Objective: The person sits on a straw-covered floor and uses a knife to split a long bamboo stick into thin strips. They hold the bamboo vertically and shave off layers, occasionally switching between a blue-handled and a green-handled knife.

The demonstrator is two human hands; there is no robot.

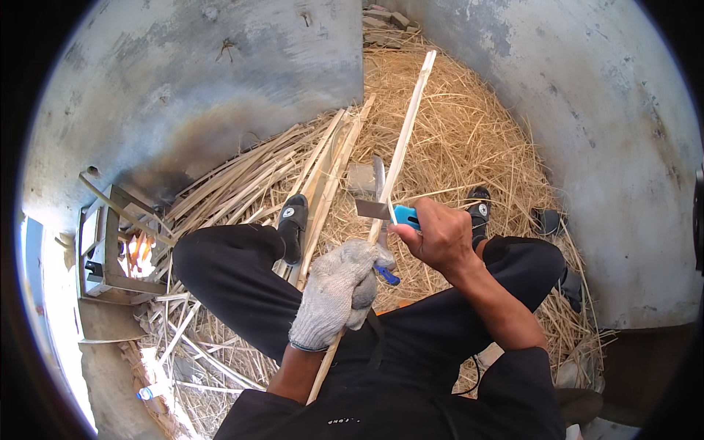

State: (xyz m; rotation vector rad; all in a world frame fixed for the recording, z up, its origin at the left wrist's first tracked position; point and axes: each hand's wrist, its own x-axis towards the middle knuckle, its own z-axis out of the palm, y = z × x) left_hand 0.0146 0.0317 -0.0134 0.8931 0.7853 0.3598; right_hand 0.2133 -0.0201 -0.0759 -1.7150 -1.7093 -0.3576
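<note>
My left hand, in a whitish knitted glove, is closed around a long pale strip of split bamboo or wood. The strip slants from my lap up and away to the right, and its far end is split. My bare right hand grips the turquoise handle of a knife. Its flat, broad blade lies across the strip just beyond my gloved fingers, pointing left. Close under the left hand, a blue-handled tool is partly hidden. Past the blade stands a grey block beside an upright piece of metal.
Many split strips lie piled on the left by my shoe. Loose shavings cover the ground ahead. Grey walls rise on both sides. At far left, a metal frame surrounds an opening with an orange glow.
</note>
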